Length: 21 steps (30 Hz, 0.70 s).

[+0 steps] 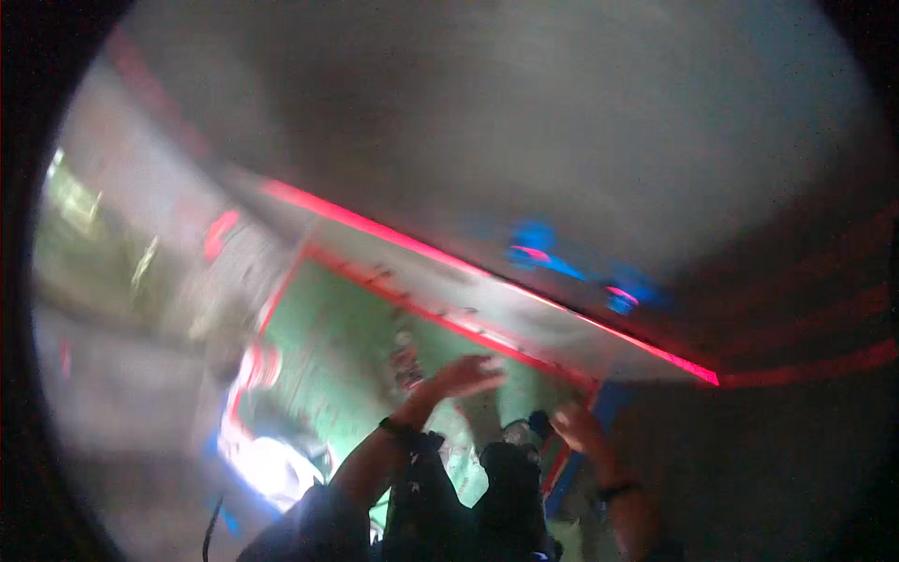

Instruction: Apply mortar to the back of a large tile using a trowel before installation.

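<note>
The picture is heavily smeared by motion. My left hand (473, 373) reaches over a green surface (328, 337) with red edging, near a small red-and-pale object (407, 367) that I cannot make out. My right hand (576, 426) is lower to the right, near the surface's right edge, beside a small dark shape (539, 423). The blur hides whether either hand holds anything. My dark-clothed legs (506, 496) show below, between my forearms.
A pale strip (421, 286) with bright red edges crosses diagonally ahead. Past it, two blue shapes (534, 245) lie on a grey surface (562, 112). A bright white object (273, 466) is at lower left, and blurred greenery (80, 197) shows at far left.
</note>
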{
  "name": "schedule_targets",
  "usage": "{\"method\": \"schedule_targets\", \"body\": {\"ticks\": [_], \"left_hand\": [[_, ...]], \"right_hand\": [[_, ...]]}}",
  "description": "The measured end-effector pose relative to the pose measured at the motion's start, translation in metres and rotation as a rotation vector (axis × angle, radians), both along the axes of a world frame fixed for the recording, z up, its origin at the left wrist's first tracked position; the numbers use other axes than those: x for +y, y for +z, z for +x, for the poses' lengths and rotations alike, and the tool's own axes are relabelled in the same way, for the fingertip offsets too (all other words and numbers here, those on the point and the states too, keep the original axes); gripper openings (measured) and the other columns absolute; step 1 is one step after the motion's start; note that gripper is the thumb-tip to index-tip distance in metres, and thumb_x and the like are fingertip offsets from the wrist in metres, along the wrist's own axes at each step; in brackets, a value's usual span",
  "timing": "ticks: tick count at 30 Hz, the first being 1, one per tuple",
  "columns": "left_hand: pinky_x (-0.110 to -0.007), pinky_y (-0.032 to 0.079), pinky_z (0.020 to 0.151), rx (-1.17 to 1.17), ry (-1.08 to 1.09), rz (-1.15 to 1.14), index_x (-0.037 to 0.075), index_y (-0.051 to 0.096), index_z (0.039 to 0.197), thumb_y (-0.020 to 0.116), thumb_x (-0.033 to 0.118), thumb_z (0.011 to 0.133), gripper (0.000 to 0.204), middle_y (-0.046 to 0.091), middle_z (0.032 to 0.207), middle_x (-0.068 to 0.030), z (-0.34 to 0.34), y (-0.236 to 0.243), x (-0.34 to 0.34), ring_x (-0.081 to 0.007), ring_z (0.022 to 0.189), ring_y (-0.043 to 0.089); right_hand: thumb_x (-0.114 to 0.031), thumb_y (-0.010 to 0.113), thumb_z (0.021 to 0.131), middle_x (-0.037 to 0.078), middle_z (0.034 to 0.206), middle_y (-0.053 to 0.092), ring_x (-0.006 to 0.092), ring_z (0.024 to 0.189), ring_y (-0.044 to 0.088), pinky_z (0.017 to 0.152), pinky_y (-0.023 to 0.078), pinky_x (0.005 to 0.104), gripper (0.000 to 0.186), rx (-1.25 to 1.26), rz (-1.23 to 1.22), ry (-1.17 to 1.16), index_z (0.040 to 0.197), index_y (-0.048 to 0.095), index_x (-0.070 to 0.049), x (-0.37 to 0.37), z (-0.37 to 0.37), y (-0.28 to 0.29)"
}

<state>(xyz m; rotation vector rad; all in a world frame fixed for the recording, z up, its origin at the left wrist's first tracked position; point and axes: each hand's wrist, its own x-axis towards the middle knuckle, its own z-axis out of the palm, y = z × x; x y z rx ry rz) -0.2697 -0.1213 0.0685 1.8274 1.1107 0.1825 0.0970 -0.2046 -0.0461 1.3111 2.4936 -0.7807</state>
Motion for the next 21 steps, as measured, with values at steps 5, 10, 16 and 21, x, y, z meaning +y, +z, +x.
{"method": "schedule_targets", "body": {"ticks": [5,10,16,21], "left_hand": [[-0.048,0.051,0.076,0.479,0.170,-0.055,0.008,0.064,0.101,0.052,0.036,0.090,0.033,0.065,0.097,-0.0140,-0.157,-0.033,-0.179,-0.0350,0.090,0.064],[-0.048,0.053,0.076,0.463,0.263,-0.167,0.003,0.070,0.090,0.060,0.037,0.084,0.036,0.069,0.094,-0.0163,-0.251,-0.078,-0.306,-0.0350,0.093,0.066],[-0.038,0.052,0.075,0.028,1.016,-0.827,0.012,0.066,0.108,0.071,0.035,0.076,0.039,0.069,0.095,-0.0112,-0.335,-0.135,-0.486,-0.0222,0.089,0.066],[-0.032,0.050,0.077,-0.853,0.940,-0.990,0.017,0.046,0.137,0.067,0.014,0.082,0.058,0.056,0.121,-0.0032,-0.296,-0.127,-0.542,-0.0129,0.091,0.058]], "right_hand": [[-0.033,0.058,0.093,0.008,0.098,0.063,0.0223,0.091,0.059,0.080,0.047,0.0369,0.039,-0.009,-0.680,-0.162,0.113,0.056,0.001,-0.136,-0.043,0.038],[-0.026,0.056,0.093,0.015,0.094,0.061,0.0283,0.092,0.060,0.082,0.047,0.0404,0.036,0.262,-0.892,-0.148,0.120,0.053,-0.003,-0.268,0.054,-0.073],[-0.030,0.054,0.094,0.017,0.101,0.061,0.0288,0.097,0.060,0.085,0.047,0.0404,0.040,0.159,-0.749,-0.032,0.121,0.054,-0.001,-0.237,-0.145,0.011],[-0.034,0.052,0.095,0.018,0.107,0.061,0.0293,0.101,0.059,0.088,0.046,0.0404,0.043,0.052,-0.594,0.120,0.122,0.054,0.000,-0.192,-0.227,0.057]]}}
